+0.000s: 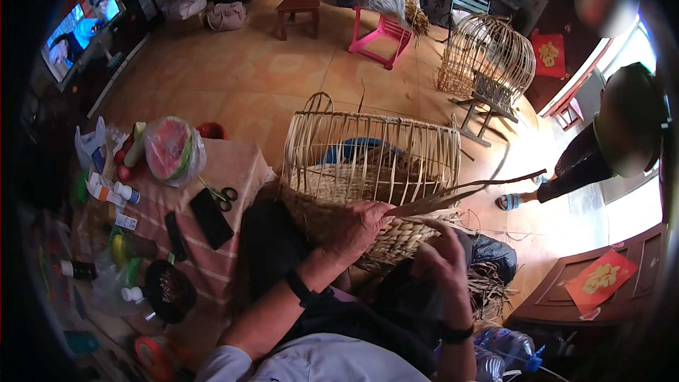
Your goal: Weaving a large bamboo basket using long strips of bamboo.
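A half-woven basket (371,159) lies across my lap, with upright pale strips above and a thick braided straw wall below. My left hand (362,228) is closed at the edge of the weave, pinching dried straw strands (453,198) that reach out to the right. Close by on the right is my right hand (445,258), raised, with bent fingers by the strand ends. Motion smears its fingers, so its grip is unclear. Both wrists wear dark bands. Through the strips shows something blue (361,148).
A cloth-covered table (233,159) on the left bears scissors (228,198), a dark phone (211,219), wrapped watermelon (170,148) and bottles. Loose straw (488,290) and plastic bottles (509,346) lie right. Ahead are a pink stool (382,39) and another basket frame (488,53). A person (594,148) stands right.
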{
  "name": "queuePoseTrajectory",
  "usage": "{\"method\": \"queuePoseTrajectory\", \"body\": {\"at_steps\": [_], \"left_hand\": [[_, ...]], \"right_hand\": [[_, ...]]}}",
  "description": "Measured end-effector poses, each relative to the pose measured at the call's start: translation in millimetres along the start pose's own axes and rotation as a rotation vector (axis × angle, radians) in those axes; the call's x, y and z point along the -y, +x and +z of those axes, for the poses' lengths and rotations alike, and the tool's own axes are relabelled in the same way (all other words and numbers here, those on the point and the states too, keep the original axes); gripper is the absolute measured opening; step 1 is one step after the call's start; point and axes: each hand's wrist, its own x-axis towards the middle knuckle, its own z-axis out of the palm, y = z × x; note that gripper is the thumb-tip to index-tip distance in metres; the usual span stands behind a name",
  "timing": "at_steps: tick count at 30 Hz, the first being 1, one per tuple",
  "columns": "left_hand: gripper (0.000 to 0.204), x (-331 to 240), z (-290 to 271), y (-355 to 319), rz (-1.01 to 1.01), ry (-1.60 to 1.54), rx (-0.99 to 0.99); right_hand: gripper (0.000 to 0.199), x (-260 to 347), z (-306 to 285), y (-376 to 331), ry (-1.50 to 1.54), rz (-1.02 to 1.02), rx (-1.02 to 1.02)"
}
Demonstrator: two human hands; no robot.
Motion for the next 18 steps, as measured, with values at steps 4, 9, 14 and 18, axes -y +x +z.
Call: {"method": "queuePoseTrajectory", "body": {"at_steps": [4,9,14,18], "left_hand": [[0.017,-4.5,-5.4,0.3,0.006,0.014,-0.044],[0.044,8.5,10.8,-4.1,0.108,0.042,-0.056],[0.078,-20.0,-3.4,-6.7,0.198,0.466,0.092],[0.1,-43.9,-4.0,-1.7,0.125,0.928,0.24]], "right_hand": [[0.022,18.0,45.0,42.2,-0.177,0.012,0.072],[0.017,12.3,20.4,91.8,0.078,-0.125,-0.052],[0.021,7.0,13.6,118.7,0.065,-0.158,-0.034],[0.02,15.8,28.0,117.1,-0.08,-0.35,0.193]]}}
